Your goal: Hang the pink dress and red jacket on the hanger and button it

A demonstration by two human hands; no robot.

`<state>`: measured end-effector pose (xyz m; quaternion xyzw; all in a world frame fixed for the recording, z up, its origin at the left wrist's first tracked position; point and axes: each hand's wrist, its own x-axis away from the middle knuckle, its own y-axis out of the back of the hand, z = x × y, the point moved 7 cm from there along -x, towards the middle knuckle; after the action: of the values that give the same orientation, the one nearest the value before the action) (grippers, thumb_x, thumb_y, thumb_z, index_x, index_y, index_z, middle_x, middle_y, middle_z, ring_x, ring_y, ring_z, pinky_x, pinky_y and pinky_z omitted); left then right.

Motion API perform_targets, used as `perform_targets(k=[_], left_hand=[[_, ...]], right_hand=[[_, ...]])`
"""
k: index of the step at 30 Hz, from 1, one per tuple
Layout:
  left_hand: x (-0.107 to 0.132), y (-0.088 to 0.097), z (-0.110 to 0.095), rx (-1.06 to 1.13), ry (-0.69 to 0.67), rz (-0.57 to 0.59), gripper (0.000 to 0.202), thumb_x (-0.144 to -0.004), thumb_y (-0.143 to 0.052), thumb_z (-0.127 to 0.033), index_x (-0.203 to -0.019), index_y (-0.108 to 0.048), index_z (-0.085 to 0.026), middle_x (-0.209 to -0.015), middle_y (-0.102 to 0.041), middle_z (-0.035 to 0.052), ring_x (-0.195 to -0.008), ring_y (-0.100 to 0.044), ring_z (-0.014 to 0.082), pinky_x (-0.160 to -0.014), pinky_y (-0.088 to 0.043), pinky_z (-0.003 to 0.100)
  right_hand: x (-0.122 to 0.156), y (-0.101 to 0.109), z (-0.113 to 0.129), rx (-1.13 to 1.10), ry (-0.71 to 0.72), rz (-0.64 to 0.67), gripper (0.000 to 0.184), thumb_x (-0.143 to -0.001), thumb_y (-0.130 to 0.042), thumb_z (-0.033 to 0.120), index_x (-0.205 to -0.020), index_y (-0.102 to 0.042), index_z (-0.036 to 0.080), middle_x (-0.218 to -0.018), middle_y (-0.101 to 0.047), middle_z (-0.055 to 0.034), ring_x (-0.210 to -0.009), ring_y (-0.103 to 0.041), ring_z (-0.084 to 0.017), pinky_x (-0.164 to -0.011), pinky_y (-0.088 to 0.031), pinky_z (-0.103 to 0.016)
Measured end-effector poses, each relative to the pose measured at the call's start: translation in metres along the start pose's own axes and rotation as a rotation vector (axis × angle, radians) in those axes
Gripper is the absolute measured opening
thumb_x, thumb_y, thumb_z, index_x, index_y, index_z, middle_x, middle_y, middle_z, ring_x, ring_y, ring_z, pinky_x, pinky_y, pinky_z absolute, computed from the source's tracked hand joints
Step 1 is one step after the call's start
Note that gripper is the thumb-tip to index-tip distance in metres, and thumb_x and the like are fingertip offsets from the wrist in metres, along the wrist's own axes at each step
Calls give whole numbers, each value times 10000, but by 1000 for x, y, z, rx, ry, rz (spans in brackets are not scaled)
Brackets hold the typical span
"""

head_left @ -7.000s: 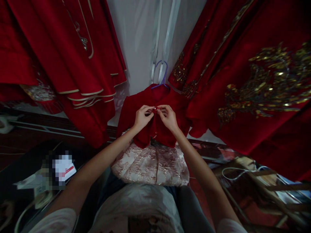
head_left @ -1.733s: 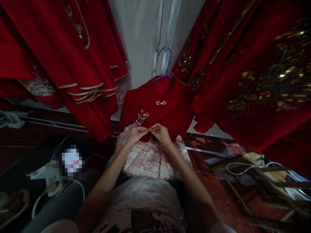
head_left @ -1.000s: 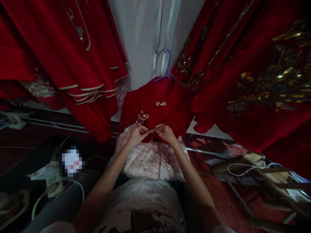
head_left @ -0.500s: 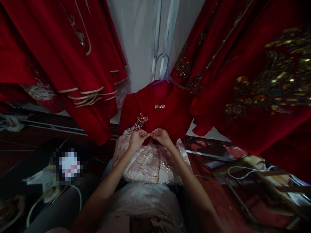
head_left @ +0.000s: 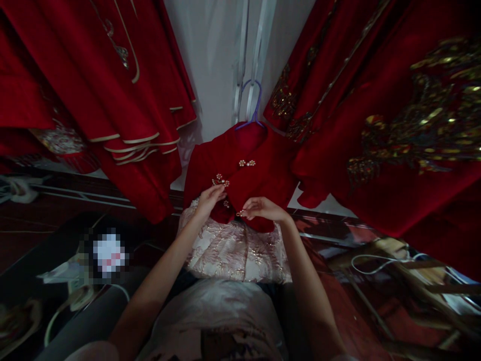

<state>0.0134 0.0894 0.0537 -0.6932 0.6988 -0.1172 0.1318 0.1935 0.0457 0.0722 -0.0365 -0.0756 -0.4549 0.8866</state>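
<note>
A small red velvet jacket (head_left: 263, 173) hangs on a purple hanger (head_left: 251, 108) over a pale pink brocade skirt (head_left: 233, 248). A pearl clasp (head_left: 247, 163) is fastened at its chest and a pearl brooch (head_left: 220, 181) sits at the left front. My left hand (head_left: 208, 198) touches the jacket just under the brooch, fingers bent on the fabric edge. At the lower hem my right hand (head_left: 263, 208) pinches the front flap by a small clasp (head_left: 240, 213).
Large red embroidered gowns hang at left (head_left: 112, 100) and right (head_left: 394, 125). A white wall (head_left: 218, 60) lies behind. White cable (head_left: 376, 263) and wooden slats lie at lower right. Papers and cords (head_left: 75, 286) lie at lower left on the glossy dark floor.
My hands, pinched together at the bottom clasp half a second ago, have parted. The left rose toward the brooch and the right shifted right along the hem.
</note>
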Motion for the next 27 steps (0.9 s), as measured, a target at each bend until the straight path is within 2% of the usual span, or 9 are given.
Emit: perform_targets(k=[4, 9, 13, 17, 19, 21, 22, 24, 27], left_hand=[[-9, -9, -6, 215, 7, 20, 317, -676, -774, -350, -909, -705, -146, -1061, -702, 82, -876, -660, 139, -925, -492, 329], [-9, -12, -5, 230, 51, 15, 340, -676, -776, -355, -929, -702, -139, -1045, -710, 94, -881, -669, 144, -945, -482, 340], [-11, -11, -11, 86, -43, -51, 341, -648, -779, -380, -860, -698, -125, -959, -722, 85, -819, -672, 142, -852, -523, 314], [-13, -8, -13, -27, -119, -205, 370, -598, -780, -432, -766, -659, -126, -897, -725, 82, -807, -671, 156, -734, -545, 279], [-14, -16, -11, -67, -87, -176, 392, -614, -758, -480, -771, -652, -137, -871, -723, 68, -777, -666, 153, -676, -541, 264], [-15, -30, -13, -173, -70, -75, 396, -664, -712, -525, -762, -659, -144, -794, -711, 48, -712, -650, 147, -626, -524, 254], [-16, -38, -19, -248, -107, -25, 390, -689, -691, -531, -750, -662, -146, -755, -699, 40, -688, -638, 144, -619, -514, 252], [-16, -55, -42, -407, -287, 34, 346, -739, -667, -497, -771, -668, -153, -742, -678, 32, -682, -617, 137, -644, -501, 252], [-13, -80, -83, -673, -624, 84, 262, -809, -631, -408, -947, -667, -188, -918, -651, 41, -779, -591, 136, -698, -490, 255]], right_hand=[[16, 10, 8, -1, -3, 41, 323, -625, -792, 283, -867, -633, 139, -875, -716, -55, -728, -663, -113, -700, -531, -251], [16, 13, 7, -22, 21, 26, 299, -641, -779, 280, -862, -630, 144, -888, -717, -64, -775, -671, -135, -729, -537, -275], [15, 7, 10, 18, 20, 29, 292, -651, -765, 297, -866, -636, 146, -886, -717, -61, -750, -664, -130, -734, -539, -281], [14, 3, 13, 33, 15, 11, 298, -634, -769, 302, -851, -635, 148, -847, -715, -50, -710, -657, -127, -706, -543, -276], [16, 3, 15, 41, 10, 17, 303, -628, -773, 294, -851, -635, 142, -836, -716, -46, -690, -652, -118, -684, -539, -261], [21, 3, 15, 51, -15, 48, 301, -625, -776, 288, -846, -635, 139, -836, -718, -43, -678, -647, -110, -660, -535, -246], [24, 3, 14, 52, -36, 74, 301, -621, -779, 285, -842, -636, 138, -833, -718, -43, -674, -647, -109, -651, -534, -243], [31, 3, 12, 49, -88, 138, 302, -614, -784, 281, -835, -638, 137, -819, -720, -44, -668, -648, -111, -643, -534, -243], [40, 3, 8, 56, -153, 218, 309, -612, -788, 271, -849, -641, 138, -810, -721, -43, -666, -652, -111, -654, -532, -244]])
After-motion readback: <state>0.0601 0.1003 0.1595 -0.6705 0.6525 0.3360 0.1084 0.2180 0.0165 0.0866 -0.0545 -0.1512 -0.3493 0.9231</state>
